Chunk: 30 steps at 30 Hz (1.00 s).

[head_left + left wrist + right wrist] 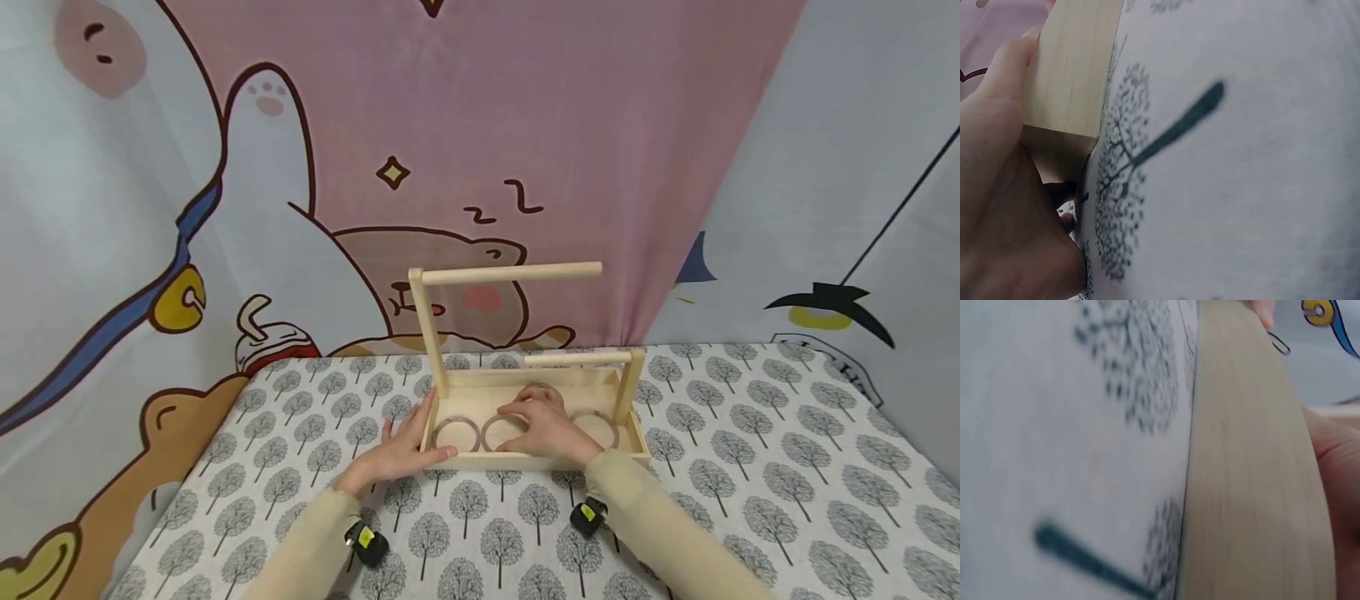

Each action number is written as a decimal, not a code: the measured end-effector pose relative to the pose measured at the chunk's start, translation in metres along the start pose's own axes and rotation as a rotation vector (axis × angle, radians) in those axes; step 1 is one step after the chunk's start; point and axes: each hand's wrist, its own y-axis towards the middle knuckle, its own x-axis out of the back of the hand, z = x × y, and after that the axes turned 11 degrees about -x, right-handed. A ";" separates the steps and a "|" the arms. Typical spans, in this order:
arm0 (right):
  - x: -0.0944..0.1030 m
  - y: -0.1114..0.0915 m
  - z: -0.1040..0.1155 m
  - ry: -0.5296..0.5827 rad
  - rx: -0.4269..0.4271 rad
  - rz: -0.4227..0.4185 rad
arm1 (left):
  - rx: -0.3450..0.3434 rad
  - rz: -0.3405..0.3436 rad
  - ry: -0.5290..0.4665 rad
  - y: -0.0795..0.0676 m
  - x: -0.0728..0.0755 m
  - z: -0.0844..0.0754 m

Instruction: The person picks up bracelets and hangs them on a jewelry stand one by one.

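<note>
A pale wooden display tray [540,463] with upright posts and two bars stands on the table. Several pinkish-brown bangles lie flat inside, among them a left bangle [457,419], a middle bangle [487,425] and a right bangle [617,433]. My left hand [401,448] holds the tray's front left corner, thumb over the front rim and fingers along the side. Reaching over the front wall, my right hand [546,427] pinches the middle bangle, thumb at its near edge and fingertips at its far edge. Another bangle [553,392] is partly hidden behind this hand.
A tall post [429,337] carries a long bar [517,272] above the tray's left and centre. At the right, a short post [628,387] bears a lower bar [577,359]. Tree-patterned cloth [750,500] covers the table; a cartoon curtain [570,125] hangs behind.
</note>
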 end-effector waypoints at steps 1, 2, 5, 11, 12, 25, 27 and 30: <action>0.002 0.000 -0.003 0.003 0.013 0.009 | -0.002 -0.001 -0.002 0.000 0.000 0.000; 0.003 0.000 -0.005 0.005 0.027 0.022 | -0.001 -0.001 -0.003 0.000 0.000 0.000; 0.006 0.000 -0.010 0.012 0.049 0.058 | 0.000 -0.002 -0.002 -0.001 0.001 -0.002; 0.008 0.004 -0.011 -0.050 0.092 0.088 | 0.009 -0.003 0.006 -0.001 0.002 -0.003; 0.008 0.005 -0.011 -0.057 0.099 0.087 | 0.012 -0.002 0.007 -0.001 0.002 -0.003; 0.001 0.008 -0.014 -0.068 0.052 -0.011 | 0.015 0.004 0.001 -0.001 0.001 -0.003; 0.001 0.009 -0.014 -0.075 0.050 -0.019 | 0.016 0.004 -0.003 -0.001 0.001 -0.003; 0.002 0.008 -0.014 -0.042 0.051 -0.015 | 0.014 0.003 -0.003 -0.001 0.001 -0.004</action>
